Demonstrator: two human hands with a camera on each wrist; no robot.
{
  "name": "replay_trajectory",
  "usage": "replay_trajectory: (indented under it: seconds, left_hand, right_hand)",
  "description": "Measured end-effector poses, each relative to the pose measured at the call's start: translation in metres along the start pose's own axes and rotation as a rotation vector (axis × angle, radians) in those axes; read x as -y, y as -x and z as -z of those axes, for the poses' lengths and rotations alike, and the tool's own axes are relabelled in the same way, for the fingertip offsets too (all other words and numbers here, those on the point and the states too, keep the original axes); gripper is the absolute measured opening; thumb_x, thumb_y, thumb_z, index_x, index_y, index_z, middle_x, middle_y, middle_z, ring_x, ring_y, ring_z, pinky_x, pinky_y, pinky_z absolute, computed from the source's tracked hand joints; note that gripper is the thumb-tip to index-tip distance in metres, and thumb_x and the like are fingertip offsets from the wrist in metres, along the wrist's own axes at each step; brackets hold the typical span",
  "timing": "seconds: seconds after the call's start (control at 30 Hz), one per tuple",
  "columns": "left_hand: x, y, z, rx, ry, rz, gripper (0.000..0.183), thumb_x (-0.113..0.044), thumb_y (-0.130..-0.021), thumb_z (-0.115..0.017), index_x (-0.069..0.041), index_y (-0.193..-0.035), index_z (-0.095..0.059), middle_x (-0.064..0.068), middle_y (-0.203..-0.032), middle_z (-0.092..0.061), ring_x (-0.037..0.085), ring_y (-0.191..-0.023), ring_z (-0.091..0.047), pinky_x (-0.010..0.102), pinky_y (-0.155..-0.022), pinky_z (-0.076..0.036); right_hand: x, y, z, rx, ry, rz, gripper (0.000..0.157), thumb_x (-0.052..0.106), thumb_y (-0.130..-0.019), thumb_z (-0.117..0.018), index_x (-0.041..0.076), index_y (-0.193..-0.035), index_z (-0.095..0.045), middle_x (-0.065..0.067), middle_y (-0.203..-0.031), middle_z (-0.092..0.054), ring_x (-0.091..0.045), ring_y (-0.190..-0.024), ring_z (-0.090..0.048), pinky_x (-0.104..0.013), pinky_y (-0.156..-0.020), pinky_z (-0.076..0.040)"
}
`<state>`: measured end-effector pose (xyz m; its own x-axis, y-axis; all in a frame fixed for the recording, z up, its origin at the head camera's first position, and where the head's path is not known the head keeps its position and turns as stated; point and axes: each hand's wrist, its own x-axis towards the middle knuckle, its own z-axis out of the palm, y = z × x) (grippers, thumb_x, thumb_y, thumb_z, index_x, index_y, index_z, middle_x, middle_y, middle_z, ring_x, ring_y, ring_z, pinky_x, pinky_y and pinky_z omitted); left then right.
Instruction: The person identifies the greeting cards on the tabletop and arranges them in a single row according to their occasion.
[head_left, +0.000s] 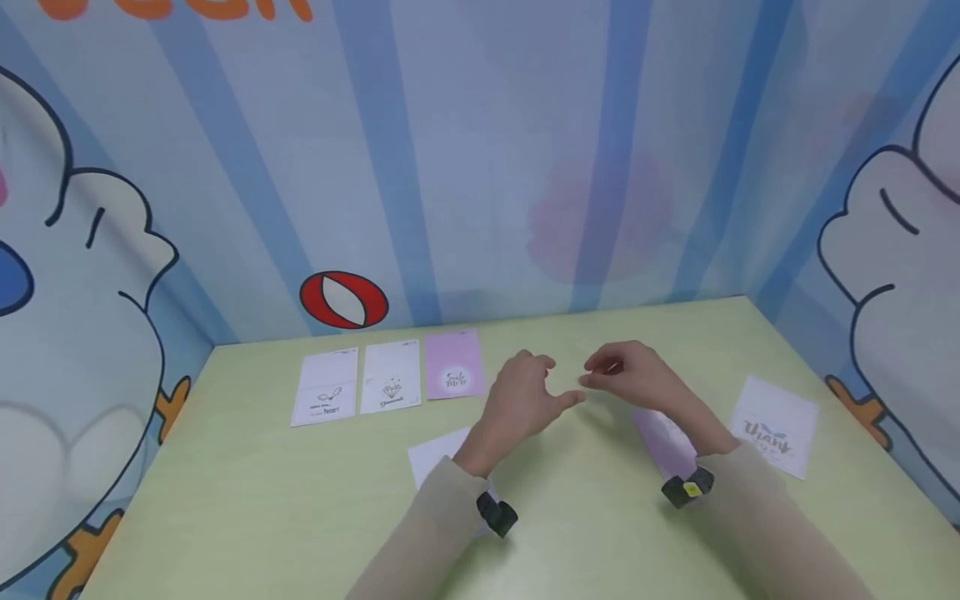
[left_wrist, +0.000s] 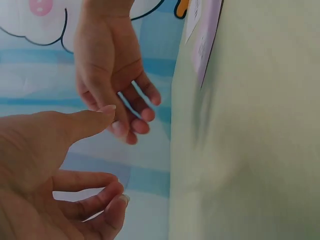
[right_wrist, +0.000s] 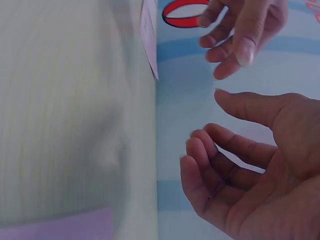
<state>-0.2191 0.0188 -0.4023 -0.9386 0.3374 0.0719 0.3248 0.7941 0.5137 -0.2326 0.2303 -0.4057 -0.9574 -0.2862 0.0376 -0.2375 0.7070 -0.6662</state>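
Observation:
Above the middle of the table, my left hand (head_left: 523, 398) and right hand (head_left: 636, 377) face each other, with a small gap between them in the head view. Both hold nothing; their fingers are loosely bent, and in the right wrist view the right thumb stands apart from the fingers. Left of them lies a row of cards: a white winged-heart card (head_left: 326, 387), a white diamond card (head_left: 392, 375) and a purple card (head_left: 454, 362). Another white card (head_left: 435, 454) is partly hidden by my left forearm. My right forearm partly covers a second purple card (head_left: 663, 442).
A white card lettered "thank" (head_left: 776, 425) lies at the table's right side. The pale green table (head_left: 247, 483) ends at a blue striped backdrop (head_left: 495, 167) with cartoon figures, which rises behind it and on both sides.

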Motion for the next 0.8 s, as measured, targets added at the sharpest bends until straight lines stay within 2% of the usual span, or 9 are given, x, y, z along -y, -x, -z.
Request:
replay_trajectory:
  seconds: [0.13,0.23,0.3,0.37,0.47,0.57,0.63,0.73,0.8]
  left_hand:
    - [-0.019,0.006,-0.019,0.012,-0.096,-0.050,0.067,-0.059,-0.092,-0.075,-0.007,-0.135,-0.069,0.012,-0.124,-0.068,0.027,-0.114,-0.064,0.034,-0.081,-0.060]
    - [-0.030,0.007,-0.033,0.021,-0.130,-0.123,0.065,-0.060,-0.094,-0.072,-0.006,-0.130,-0.071,0.009,-0.119,-0.071,0.025,-0.111,-0.063,0.031,-0.086,-0.058]
    - [-0.035,0.007,-0.042,0.026,-0.141,-0.171,0.063,-0.059,-0.094,-0.072,-0.005,-0.126,-0.072,0.009,-0.120,-0.072,0.024,-0.110,-0.063,0.028,-0.091,-0.056]
    - [-0.039,0.008,-0.051,0.039,-0.157,-0.194,0.062,-0.059,-0.094,-0.072,-0.005,-0.124,-0.073,0.009,-0.123,-0.071,0.024,-0.111,-0.063,0.026,-0.093,-0.055]
    - [-0.042,0.007,-0.063,0.055,-0.224,-0.199,0.064,-0.062,-0.092,-0.073,-0.008,-0.125,-0.073,0.007,-0.129,-0.067,0.022,-0.111,-0.063,0.022,-0.087,-0.057]
    - [-0.042,0.006,-0.074,0.087,-0.279,-0.215,0.064,-0.066,-0.090,-0.073,-0.012,-0.124,-0.073,0.003,-0.126,-0.066,0.016,-0.107,-0.062,0.019,-0.081,-0.056]
    - [-0.042,0.005,-0.080,0.110,-0.274,-0.238,0.063,-0.065,-0.090,-0.074,-0.013,-0.124,-0.072,0.001,-0.124,-0.066,0.013,-0.106,-0.061,0.019,-0.080,-0.056]
    - [-0.045,0.004,-0.087,0.122,-0.264,-0.275,0.062,-0.066,-0.088,-0.076,-0.014,-0.122,-0.072,0.000,-0.124,-0.066,0.011,-0.106,-0.058,0.018,-0.078,-0.054]
    - [-0.049,0.004,-0.090,0.124,-0.270,-0.291,0.063,-0.069,-0.086,-0.075,-0.015,-0.120,-0.072,0.000,-0.126,-0.064,0.012,-0.110,-0.057,0.018,-0.078,-0.054]
  right_hand:
    - [-0.009,0.014,0.012,0.007,0.016,0.024,0.036,0.026,-0.097,-0.076,-0.001,-0.121,-0.073,-0.014,-0.110,-0.076,-0.027,-0.101,-0.073,-0.041,-0.087,-0.059]
    - [-0.015,0.024,0.024,0.058,0.050,0.060,0.043,0.026,-0.093,-0.081,-0.001,-0.125,-0.070,-0.017,-0.118,-0.074,-0.033,-0.108,-0.071,-0.044,-0.089,-0.060]
    - [-0.021,0.031,0.033,0.103,0.079,0.085,0.050,0.025,-0.090,-0.084,-0.001,-0.129,-0.068,-0.020,-0.126,-0.071,-0.039,-0.116,-0.068,-0.050,-0.092,-0.059]
    - [-0.028,0.037,0.041,0.138,0.114,0.084,0.056,0.027,-0.087,-0.087,0.000,-0.132,-0.066,-0.021,-0.132,-0.069,-0.043,-0.123,-0.063,-0.055,-0.098,-0.057]
    - [-0.038,0.046,0.047,0.170,0.149,0.052,0.064,0.031,-0.085,-0.088,0.000,-0.136,-0.064,-0.021,-0.137,-0.066,-0.048,-0.130,-0.057,-0.061,-0.101,-0.053]
    - [-0.048,0.054,0.048,0.190,0.191,-0.001,0.071,0.036,-0.084,-0.088,0.001,-0.139,-0.061,-0.024,-0.141,-0.063,-0.050,-0.131,-0.056,-0.061,-0.100,-0.053]
    - [-0.056,0.058,0.048,0.197,0.224,-0.021,0.074,0.036,-0.082,-0.090,0.000,-0.140,-0.060,-0.026,-0.142,-0.061,-0.050,-0.131,-0.057,-0.059,-0.098,-0.054]
    - [-0.067,0.062,0.047,0.197,0.267,0.016,0.078,0.032,-0.075,-0.094,-0.002,-0.137,-0.060,-0.028,-0.141,-0.060,-0.050,-0.128,-0.058,-0.060,-0.098,-0.053]
    - [-0.073,0.064,0.047,0.195,0.286,0.072,0.078,0.030,-0.071,-0.096,-0.003,-0.134,-0.062,-0.027,-0.138,-0.061,-0.048,-0.126,-0.058,-0.061,-0.098,-0.052]
